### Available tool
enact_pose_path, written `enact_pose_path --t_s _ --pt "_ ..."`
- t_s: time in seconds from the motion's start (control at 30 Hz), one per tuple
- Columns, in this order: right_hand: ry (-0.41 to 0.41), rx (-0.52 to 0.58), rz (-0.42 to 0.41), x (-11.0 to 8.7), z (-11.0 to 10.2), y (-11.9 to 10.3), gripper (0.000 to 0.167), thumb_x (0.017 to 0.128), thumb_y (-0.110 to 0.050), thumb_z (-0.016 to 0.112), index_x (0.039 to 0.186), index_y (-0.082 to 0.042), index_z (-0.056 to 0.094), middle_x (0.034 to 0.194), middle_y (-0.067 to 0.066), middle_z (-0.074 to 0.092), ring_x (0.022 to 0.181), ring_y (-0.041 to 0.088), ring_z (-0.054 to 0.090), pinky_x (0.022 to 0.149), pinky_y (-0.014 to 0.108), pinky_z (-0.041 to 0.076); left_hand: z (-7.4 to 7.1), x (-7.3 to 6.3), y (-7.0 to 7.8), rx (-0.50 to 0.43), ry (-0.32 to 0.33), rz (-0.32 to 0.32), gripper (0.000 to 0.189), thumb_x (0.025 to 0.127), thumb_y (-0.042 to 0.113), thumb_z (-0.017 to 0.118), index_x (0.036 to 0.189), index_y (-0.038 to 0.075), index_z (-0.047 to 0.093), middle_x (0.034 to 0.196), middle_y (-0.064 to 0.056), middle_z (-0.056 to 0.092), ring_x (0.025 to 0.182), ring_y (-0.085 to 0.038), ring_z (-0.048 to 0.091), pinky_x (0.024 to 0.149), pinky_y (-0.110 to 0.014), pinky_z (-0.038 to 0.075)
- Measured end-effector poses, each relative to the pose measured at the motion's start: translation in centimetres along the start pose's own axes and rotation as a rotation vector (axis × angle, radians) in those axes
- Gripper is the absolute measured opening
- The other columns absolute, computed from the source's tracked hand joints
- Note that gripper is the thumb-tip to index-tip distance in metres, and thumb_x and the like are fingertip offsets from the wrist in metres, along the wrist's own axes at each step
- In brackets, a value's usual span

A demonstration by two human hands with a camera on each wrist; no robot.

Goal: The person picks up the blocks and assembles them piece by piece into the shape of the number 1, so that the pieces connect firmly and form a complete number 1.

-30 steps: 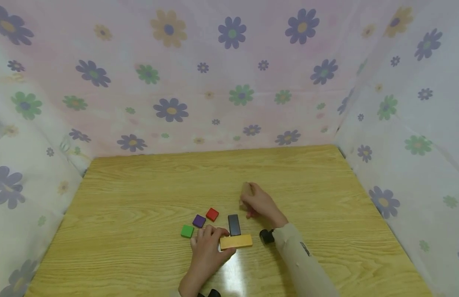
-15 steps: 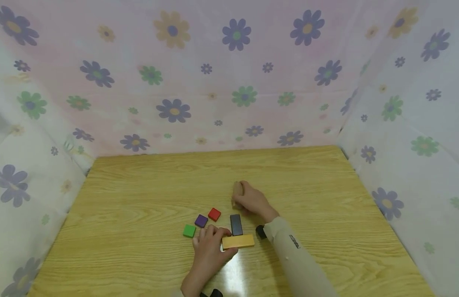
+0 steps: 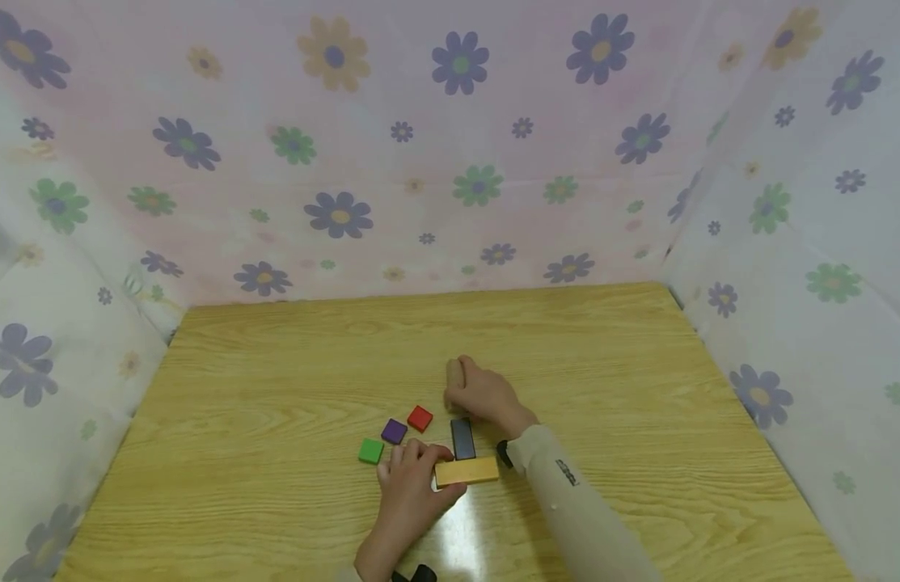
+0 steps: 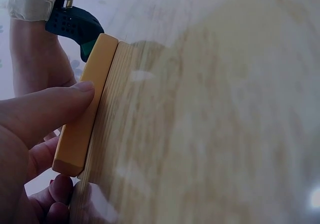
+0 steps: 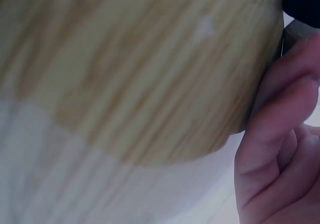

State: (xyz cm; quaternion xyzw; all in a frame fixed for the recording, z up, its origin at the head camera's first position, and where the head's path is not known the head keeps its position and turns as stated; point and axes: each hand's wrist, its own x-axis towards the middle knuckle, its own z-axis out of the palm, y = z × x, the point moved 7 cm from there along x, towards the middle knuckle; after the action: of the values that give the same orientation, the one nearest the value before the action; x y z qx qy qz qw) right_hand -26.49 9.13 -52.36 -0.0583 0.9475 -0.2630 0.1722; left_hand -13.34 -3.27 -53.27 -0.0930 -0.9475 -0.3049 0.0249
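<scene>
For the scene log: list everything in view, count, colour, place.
green block: 1, green, left end of slanting row
purple block: 1, purple, mid-row
red block: 1, red, right end of row
dark block: 1, dark grey, just beyond yellow block
yellow block: 1, orange-yellow, nearest the person
tan piece: 1, tan, partly hidden by fingers
table: 1, wood-grain, under blocks
flowered cloth: panel count unclear, pale pink/white, around table
wrist devices: 2, black, one per wrist
sleeve: 1 clear, beige, right arm
left hand: 1, bare, pinching yellow block
right hand: 1, bare, gripping tan piece
</scene>
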Motion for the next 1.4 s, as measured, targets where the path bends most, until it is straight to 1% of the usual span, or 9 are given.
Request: enact_pose_path --t_s 0.1,0.23,0.37,0.5,0.67,0.73,0.8,1.03,1.4 --pt "-0.004 -0.016 -0.002 -0.2 0.1 -0.3 0.076 0.074 -0.038 0.053 0.14 -0.013 0.026 0.067 0.002 0.056 0.051 0.017 0.052 0.054 0.031 0.04 0.1 0.0 -0.1 -0.001 -0.001 -0.002 0.037 0.066 0.052 0.07 0.096 0.032 0.058 0.089 0.011 0.039 0.08 -0.012 0.03 0.064 -0.035 0.015" --pt "0.004 -0.051 -0.011 -0.2 0.3 -0.3 0.077 0.073 -0.041 0.054 0.14 -0.013 0.026 0.071 0.001 0.056 0.058 0.018 0.05 0.058 0.032 0.04 0.1 -0.1 -0.2 0.0 0.005 0.0 0.038 0.066 0.052 0.07 0.096 0.032 0.059 0.088 0.011 0.039 0.079 -0.012 0.03 0.064 -0.035 0.015" --pt "0.019 -0.078 -0.012 0.0 0.5 -0.4 0.076 0.074 -0.042 0.054 0.14 -0.014 0.028 0.077 0.002 0.058 0.061 0.018 0.051 0.06 0.032 0.042 0.0 0.0 -0.2 0.005 0.012 0.001 0.038 0.066 0.052 0.07 0.096 0.032 0.059 0.087 0.011 0.039 0.079 -0.012 0.03 0.064 -0.035 0.016" --pt "0.022 -0.102 -0.015 0.0 0.6 -0.5 0.076 0.074 -0.042 0.055 0.139 -0.012 0.029 0.082 0.005 0.059 0.063 0.018 0.05 0.06 0.033 0.042 0.0 0.0 -0.2 0.005 0.016 0.003 0.038 0.066 0.053 0.07 0.095 0.032 0.059 0.087 0.011 0.039 0.08 -0.012 0.031 0.064 -0.034 0.016" --pt "0.011 -0.134 -0.028 -0.1 0.7 -0.8 0.075 0.074 -0.04 0.054 0.139 -0.011 0.028 0.071 0.004 0.056 0.058 0.018 0.048 0.052 0.031 0.04 0.0 0.0 -0.2 0.002 0.018 0.005 0.038 0.066 0.053 0.07 0.095 0.032 0.059 0.087 0.012 0.039 0.08 -0.012 0.031 0.064 -0.034 0.016" --pt "0.008 -0.134 -0.034 -0.1 0.7 -0.9 0.075 0.074 -0.039 0.054 0.138 -0.011 0.028 0.068 0.003 0.054 0.056 0.019 0.047 0.049 0.031 0.038 0.0 0.0 -0.2 0.0 0.018 0.007 0.038 0.066 0.052 0.07 0.096 0.032 0.059 0.088 0.012 0.039 0.08 -0.012 0.031 0.064 -0.034 0.016" --pt "0.009 -0.129 -0.032 -0.2 0.6 -1.0 0.075 0.073 -0.038 0.055 0.138 -0.011 0.029 0.068 0.004 0.054 0.056 0.019 0.047 0.049 0.031 0.038 0.0 0.0 -0.1 -0.001 0.019 0.011 0.038 0.066 0.052 0.07 0.096 0.031 0.059 0.088 0.011 0.039 0.08 -0.012 0.031 0.064 -0.035 0.016" --pt "0.009 -0.091 -0.041 -0.5 0.2 -1.1 0.075 0.072 -0.037 0.056 0.137 -0.01 0.03 0.078 0.008 0.058 0.061 0.02 0.049 0.057 0.031 0.04 0.0 0.1 -0.1 0.015 0.028 0.012 0.038 0.065 0.053 0.07 0.095 0.033 0.059 0.088 0.012 0.04 0.079 -0.012 0.03 0.063 -0.034 0.016" --pt "0.012 -0.067 -0.048 -0.6 0.2 -0.9 0.074 0.072 -0.037 0.058 0.136 -0.013 0.032 0.087 0.01 0.059 0.066 0.02 0.05 0.06 0.033 0.041 0.0 0.1 0.0 0.028 0.041 0.011 0.037 0.065 0.053 0.07 0.093 0.033 0.058 0.087 0.012 0.039 0.079 -0.012 0.03 0.063 -0.034 0.016"
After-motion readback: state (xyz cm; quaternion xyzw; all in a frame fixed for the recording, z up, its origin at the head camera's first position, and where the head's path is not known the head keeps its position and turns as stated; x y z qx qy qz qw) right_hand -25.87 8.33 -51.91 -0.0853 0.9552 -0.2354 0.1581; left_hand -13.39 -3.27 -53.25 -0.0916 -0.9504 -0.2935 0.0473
